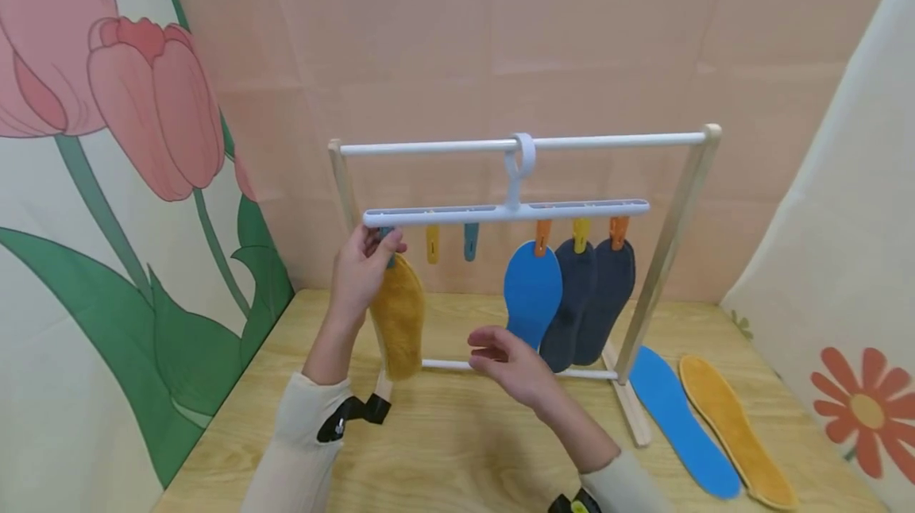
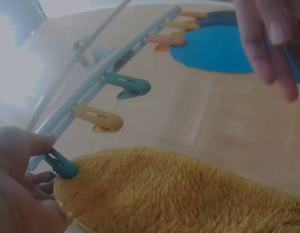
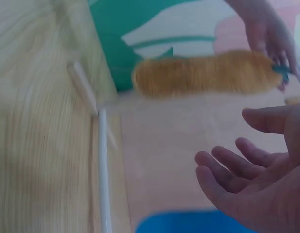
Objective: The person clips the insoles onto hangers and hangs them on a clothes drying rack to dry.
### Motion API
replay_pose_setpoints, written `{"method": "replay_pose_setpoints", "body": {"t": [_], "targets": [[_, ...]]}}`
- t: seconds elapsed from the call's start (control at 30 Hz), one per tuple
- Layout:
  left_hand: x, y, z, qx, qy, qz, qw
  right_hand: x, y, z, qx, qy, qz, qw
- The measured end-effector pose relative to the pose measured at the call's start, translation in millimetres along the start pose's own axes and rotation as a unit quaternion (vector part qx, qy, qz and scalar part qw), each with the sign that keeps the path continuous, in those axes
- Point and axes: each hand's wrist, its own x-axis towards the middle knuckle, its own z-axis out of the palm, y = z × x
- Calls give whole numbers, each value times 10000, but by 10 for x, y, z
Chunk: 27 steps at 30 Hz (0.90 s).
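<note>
A fuzzy yellow insole [image 1: 400,318] hangs toe-down at the left end of the white clip hanger [image 1: 443,216]. My left hand [image 1: 360,271] pinches the teal clip [image 2: 62,164] at its top, thumb on the near side and the other fingers partly hidden behind. In the left wrist view the clip overlaps the insole's end. My right hand [image 1: 516,366] is in the air in front of the hanging blue insole [image 1: 532,291], holding nothing. Its fingers [image 3: 232,167] are spread and loosely bent in the right wrist view.
Two dark insoles [image 1: 606,302] hang from clips at the right. A yellow clip [image 1: 432,244] and another teal clip [image 1: 471,241] hang without insoles. The hanger hooks over the white rail of a wooden-legged rack [image 1: 661,267]. Beside it lie blue [image 1: 686,426] and yellow [image 1: 736,430] insoles.
</note>
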Motion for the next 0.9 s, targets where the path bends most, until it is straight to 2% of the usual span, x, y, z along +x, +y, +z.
{"method": "replay_pose_setpoints", "body": {"t": [0.1, 0.2, 0.33, 0.63, 0.73, 0.8, 0.83, 0.9], "targets": [[-1, 5, -7, 95, -24, 21, 9999, -90, 95, -202, -170, -138, 2, 9998], [-1, 1, -13, 172, -42, 44, 9998, -201, 190, -407, -274, -455, -57, 9986], [-7, 1, -20, 267, -45, 112, 9996, -338, 322, -688, -405, -689, 78, 9968], [-38, 27, -34, 636, 173, 98, 9978, -582, 624, -1307, -944, -348, 307, 9944], [-127, 22, -26, 749, 381, 200, 9963, -675, 742, -1495, -1127, -152, 542, 9920], [-214, 15, -6, 912, 684, 447, 9925, -743, 826, -1612, -1301, -32, 715, 9889], [-261, 14, 9, 993, 895, 634, 9890, -773, 867, -1670, -1382, 11, 776, 9874], [-343, 9, 48, 1254, 1348, 1126, 9764, -833, 955, -1782, -1560, 116, 797, 9845]]}}
